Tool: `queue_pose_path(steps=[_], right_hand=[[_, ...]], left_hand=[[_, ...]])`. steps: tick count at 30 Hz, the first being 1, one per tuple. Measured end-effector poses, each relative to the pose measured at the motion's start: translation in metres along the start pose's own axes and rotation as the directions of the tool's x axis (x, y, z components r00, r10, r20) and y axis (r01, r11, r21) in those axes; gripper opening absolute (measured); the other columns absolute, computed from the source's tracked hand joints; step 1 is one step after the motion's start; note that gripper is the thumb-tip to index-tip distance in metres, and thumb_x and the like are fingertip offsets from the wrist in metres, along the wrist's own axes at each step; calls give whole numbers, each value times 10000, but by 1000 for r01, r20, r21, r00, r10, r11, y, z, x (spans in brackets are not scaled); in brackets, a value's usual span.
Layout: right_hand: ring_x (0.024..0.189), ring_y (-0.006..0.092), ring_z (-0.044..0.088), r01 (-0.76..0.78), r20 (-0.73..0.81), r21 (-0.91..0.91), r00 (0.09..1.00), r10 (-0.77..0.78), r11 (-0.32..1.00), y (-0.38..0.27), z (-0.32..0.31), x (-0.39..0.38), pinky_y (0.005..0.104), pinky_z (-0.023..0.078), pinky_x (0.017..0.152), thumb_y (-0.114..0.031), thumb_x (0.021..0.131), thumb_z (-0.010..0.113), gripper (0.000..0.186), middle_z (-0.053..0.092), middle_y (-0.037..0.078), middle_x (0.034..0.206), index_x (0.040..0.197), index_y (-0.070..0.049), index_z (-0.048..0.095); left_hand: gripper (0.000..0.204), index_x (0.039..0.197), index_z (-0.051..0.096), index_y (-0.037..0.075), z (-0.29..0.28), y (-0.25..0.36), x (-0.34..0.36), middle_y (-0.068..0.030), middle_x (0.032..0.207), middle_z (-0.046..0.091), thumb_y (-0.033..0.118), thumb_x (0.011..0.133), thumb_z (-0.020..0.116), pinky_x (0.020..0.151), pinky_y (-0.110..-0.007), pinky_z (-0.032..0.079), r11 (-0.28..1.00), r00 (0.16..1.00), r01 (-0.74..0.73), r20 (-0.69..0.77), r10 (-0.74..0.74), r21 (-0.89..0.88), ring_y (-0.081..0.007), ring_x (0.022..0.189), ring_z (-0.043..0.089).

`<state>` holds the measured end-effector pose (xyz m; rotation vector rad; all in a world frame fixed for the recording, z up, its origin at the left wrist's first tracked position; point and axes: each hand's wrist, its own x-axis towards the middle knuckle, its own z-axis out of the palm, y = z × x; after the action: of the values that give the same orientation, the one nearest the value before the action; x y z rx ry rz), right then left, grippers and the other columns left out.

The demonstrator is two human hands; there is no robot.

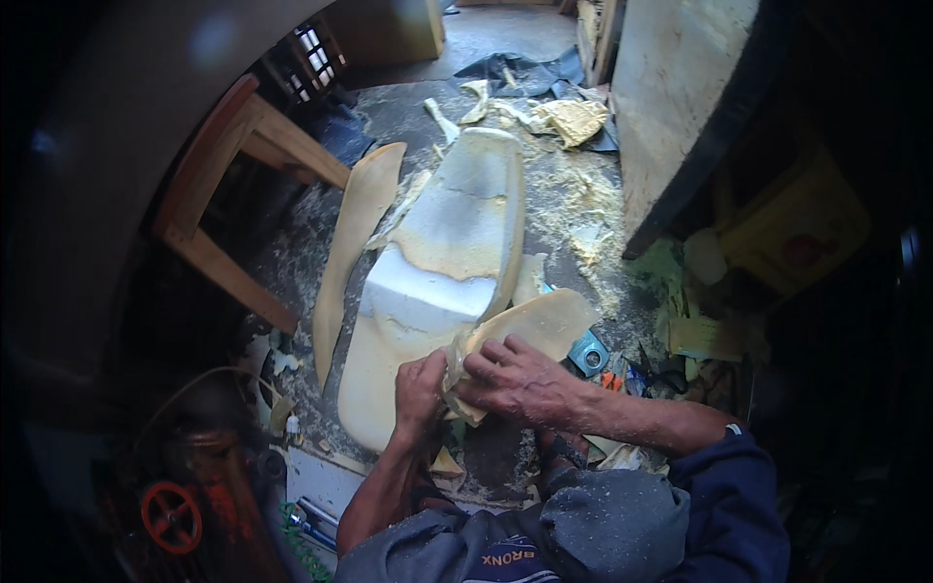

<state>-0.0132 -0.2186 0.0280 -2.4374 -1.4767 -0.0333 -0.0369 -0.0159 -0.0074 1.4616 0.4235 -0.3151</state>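
Observation:
A long seat foam point(428, 301), shaped like a motorcycle seat with a step across its middle, lies on the floor in front of me. Over its near right edge I hold a curved, pale yellow foam piece point(549, 325). My left hand point(420, 394) is closed at the piece's near left end. My right hand point(520, 384) bends its fingers over the same end, close beside the left. The broad end of the piece points away to the right. What lies between the fingertips is partly hidden.
Another long foam strip point(355, 253) lies left of the seat foam, near a wooden frame point(228, 175). Foam scraps point(571, 119) and crumbs litter the floor. A blue container point(588, 353) sits at the right. A red handwheel point(171, 517) stands at lower left, a pale panel point(680, 87) at far right.

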Motion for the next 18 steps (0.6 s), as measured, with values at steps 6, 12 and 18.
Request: queue_pose_path(steps=[6,12,18], right_hand=[[1150,262,506,-117,190,173,978,84,978,6,13,-29,394,457,899,-253,819,670,259,534,98,1180,1042,-159,761],[876,313,621,-559,374,572,829,416,600,130,26,-61,459,515,775,-79,893,541,233,597,191,999,991,-96,752],[720,286,659,-595,-114,577,620,776,560,309,54,-9,448,536,750,-68,894,479,311,703,200,840,1054,-76,746]], left_hand=[[329,778,676,21,-19,-5,23,12,697,604,251,993,582,542,-264,378,988,988,-152,-23,153,40,-68,588,473],[253,1141,610,100,-57,-12,62,-2,1000,663,307,1006,557,822,-363,563,914,949,-302,-180,260,-271,-166,905,653],[266,1054,598,113,-64,-73,78,-26,939,626,368,980,586,820,-381,551,860,994,-93,-92,55,-501,-198,856,631]])
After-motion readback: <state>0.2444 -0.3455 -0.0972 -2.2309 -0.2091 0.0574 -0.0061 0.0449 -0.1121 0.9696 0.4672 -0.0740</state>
